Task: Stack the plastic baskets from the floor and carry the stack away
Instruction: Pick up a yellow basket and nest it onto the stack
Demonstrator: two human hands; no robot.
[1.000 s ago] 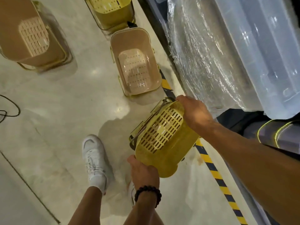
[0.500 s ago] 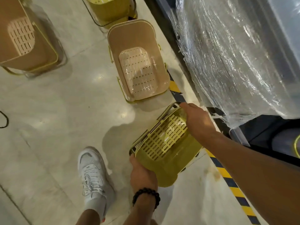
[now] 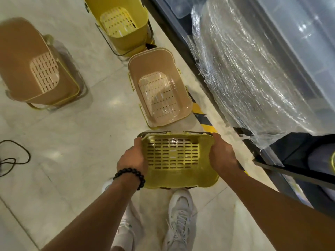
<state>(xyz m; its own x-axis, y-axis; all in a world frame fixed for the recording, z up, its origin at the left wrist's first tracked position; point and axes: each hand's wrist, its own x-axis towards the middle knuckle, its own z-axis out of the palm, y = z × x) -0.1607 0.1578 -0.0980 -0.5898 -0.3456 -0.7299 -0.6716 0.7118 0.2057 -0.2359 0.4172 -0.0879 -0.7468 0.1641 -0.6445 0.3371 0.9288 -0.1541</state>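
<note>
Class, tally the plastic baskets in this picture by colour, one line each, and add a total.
Yellow baskets: 2, the held one and the far one
Tan baskets: 2, the left one and the middle one
Total: 4

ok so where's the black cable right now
In the head view the black cable lies looped on the floor at the far left edge, below the brown basket.
</note>
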